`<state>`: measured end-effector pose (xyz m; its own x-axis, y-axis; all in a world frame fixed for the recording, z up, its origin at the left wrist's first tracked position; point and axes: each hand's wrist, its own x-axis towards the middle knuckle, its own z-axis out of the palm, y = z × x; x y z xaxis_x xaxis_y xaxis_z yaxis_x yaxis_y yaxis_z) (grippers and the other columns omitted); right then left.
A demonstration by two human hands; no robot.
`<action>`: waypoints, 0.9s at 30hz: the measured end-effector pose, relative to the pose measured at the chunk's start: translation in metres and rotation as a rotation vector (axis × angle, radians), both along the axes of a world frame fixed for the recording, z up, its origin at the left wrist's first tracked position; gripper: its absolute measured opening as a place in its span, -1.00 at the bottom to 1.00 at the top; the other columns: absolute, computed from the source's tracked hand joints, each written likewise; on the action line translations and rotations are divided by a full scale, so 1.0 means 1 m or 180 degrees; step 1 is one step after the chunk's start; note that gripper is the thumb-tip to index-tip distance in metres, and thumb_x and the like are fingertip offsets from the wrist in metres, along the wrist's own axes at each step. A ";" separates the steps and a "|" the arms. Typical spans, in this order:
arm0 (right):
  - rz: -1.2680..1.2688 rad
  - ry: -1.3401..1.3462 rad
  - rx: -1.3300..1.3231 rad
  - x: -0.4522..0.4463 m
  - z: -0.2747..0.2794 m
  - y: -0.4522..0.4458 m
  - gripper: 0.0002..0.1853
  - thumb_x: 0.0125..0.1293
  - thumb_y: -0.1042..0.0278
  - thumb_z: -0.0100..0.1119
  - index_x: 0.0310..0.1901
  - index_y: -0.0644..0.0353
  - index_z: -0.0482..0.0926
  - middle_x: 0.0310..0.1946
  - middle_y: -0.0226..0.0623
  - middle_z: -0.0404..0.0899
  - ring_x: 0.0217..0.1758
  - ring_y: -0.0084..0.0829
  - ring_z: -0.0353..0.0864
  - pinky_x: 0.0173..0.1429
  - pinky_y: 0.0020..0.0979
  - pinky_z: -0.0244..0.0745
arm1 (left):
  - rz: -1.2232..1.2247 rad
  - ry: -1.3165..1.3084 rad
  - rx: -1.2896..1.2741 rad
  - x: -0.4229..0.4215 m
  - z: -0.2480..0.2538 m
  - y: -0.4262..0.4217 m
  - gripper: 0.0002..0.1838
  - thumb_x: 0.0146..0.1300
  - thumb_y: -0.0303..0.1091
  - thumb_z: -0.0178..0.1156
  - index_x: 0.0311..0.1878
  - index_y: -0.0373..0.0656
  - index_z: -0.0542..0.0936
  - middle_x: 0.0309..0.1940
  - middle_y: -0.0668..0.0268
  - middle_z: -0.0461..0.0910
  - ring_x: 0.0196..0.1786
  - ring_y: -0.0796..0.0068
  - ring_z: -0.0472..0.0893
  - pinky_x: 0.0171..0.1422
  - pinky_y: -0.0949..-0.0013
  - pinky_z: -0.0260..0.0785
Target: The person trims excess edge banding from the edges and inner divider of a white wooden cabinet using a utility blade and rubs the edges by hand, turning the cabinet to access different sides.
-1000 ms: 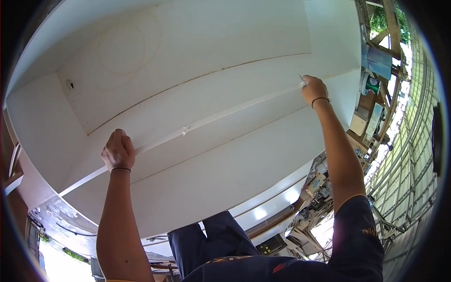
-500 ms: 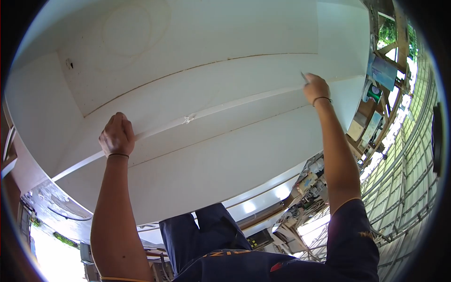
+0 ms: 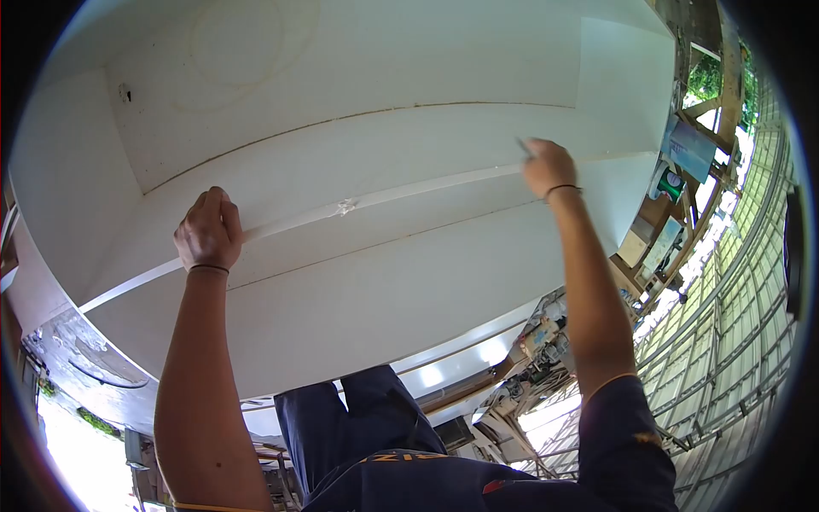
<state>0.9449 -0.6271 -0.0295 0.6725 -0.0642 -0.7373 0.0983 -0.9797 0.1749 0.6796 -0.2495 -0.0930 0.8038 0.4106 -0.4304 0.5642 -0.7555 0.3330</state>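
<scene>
A long white shelf board runs across a white cabinet, its narrow front edge facing me. My left hand is closed over this edge toward the left side. Near the right end, my right hand is closed on a thin grey blade-like tool, whose exact kind is too blurred to tell. The tool's tip points up and left, just above the edge. Between my hands, a small crumpled whitish scrap clings to the edge.
Brown lines mark the joints of the cabinet's back panel. A small dark hole shows at its upper left. Past the cabinet's right side are a green round container, a blue panel and a metal grille wall.
My right hand has moved left along the shelf edge with the tool. My left hand keeps its hold on the edge. The whole view has shifted slightly.
</scene>
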 end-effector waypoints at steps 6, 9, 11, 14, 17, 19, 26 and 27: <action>0.0693 0.0236 0.0921 -0.100 -0.003 0.119 -0.64 0.12 0.46 0.01 -0.03 0.12 0.60 -0.08 -0.07 0.57 0.04 -0.10 0.54 0.15 -0.16 0.45 | -0.0071 -0.0046 -0.0012 -0.001 0.002 -0.001 -0.83 0.27 -0.23 -0.08 -0.33 -0.05 0.46 -0.39 0.26 0.55 -0.36 0.04 0.55 -0.29 0.07 0.41; 0.0571 0.0639 0.1113 -0.100 0.004 0.144 -0.64 0.11 0.45 -0.01 -0.04 0.12 0.61 -0.06 -0.03 0.56 0.04 -0.14 0.54 0.14 -0.18 0.45 | -0.0049 -0.0032 -0.0028 0.000 0.000 -0.002 -0.83 0.27 -0.24 -0.08 -0.34 -0.06 0.45 -0.38 0.26 0.54 -0.36 0.04 0.55 -0.30 0.07 0.41; 0.0492 -0.0057 0.1046 -0.056 -0.020 0.076 -0.63 0.11 0.47 -0.01 -0.02 0.16 0.60 -0.10 -0.07 0.61 -0.07 -0.18 0.61 0.04 -0.22 0.51 | -0.0038 -0.0024 -0.0021 0.001 0.002 -0.001 -0.83 0.27 -0.24 -0.08 -0.34 -0.06 0.45 -0.40 0.26 0.54 -0.37 0.04 0.55 -0.31 0.06 0.41; 0.0135 0.0423 -0.0174 0.000 -0.009 0.015 -0.71 0.16 0.47 -0.01 -0.10 0.23 0.60 -0.38 -0.19 0.67 -0.32 -0.28 0.65 -0.19 -0.29 0.54 | -0.0048 -0.0182 0.0070 0.001 0.003 -0.002 -0.88 0.21 -0.31 -0.02 -0.41 -0.05 0.45 -0.47 0.33 0.53 -0.41 0.16 0.57 -0.37 0.14 0.44; 0.0175 0.0542 0.0681 -0.063 -0.016 0.085 -0.68 0.12 0.45 0.03 -0.07 0.18 0.61 -0.12 -0.12 0.62 -0.05 -0.25 0.61 0.00 -0.22 0.52 | -0.0063 -0.0156 0.0066 0.001 0.003 -0.002 -0.89 0.21 -0.31 -0.01 -0.41 -0.05 0.45 -0.47 0.33 0.53 -0.41 0.16 0.57 -0.36 0.13 0.45; 0.0876 0.0771 0.0796 -0.124 -0.008 0.178 -0.69 0.14 0.43 0.02 -0.07 0.13 0.61 -0.17 -0.09 0.58 0.02 -0.14 0.53 0.14 -0.15 0.41 | -0.0046 -0.0148 0.0082 0.000 0.004 -0.003 -0.89 0.21 -0.31 -0.01 -0.41 -0.04 0.45 -0.47 0.33 0.53 -0.41 0.16 0.57 -0.36 0.13 0.45; 0.0406 0.0039 0.0261 -0.042 -0.007 0.071 -0.65 0.18 0.46 -0.06 -0.01 0.21 0.58 -0.08 -0.08 0.61 0.01 -0.17 0.59 0.10 -0.25 0.49 | -0.0054 -0.0245 0.0098 0.002 0.005 -0.001 -0.90 0.21 -0.31 0.00 -0.41 -0.03 0.45 -0.48 0.36 0.54 -0.39 0.22 0.58 -0.36 0.14 0.45; 0.0475 0.0306 -0.0390 -0.034 0.010 0.078 -0.65 0.18 0.47 -0.06 -0.01 0.20 0.58 -0.04 -0.08 0.59 0.02 -0.20 0.59 0.08 -0.25 0.51 | -0.0026 -0.0235 0.0135 0.002 0.003 0.000 -0.90 0.21 -0.31 0.00 -0.41 -0.03 0.45 -0.48 0.36 0.54 -0.39 0.22 0.58 -0.36 0.14 0.45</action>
<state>0.9112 -0.5493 -0.0199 0.6082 -0.0623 -0.7913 0.2626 -0.9250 0.2747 0.6813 -0.2497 -0.0899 0.8362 0.4206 -0.3520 0.5331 -0.7743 0.3410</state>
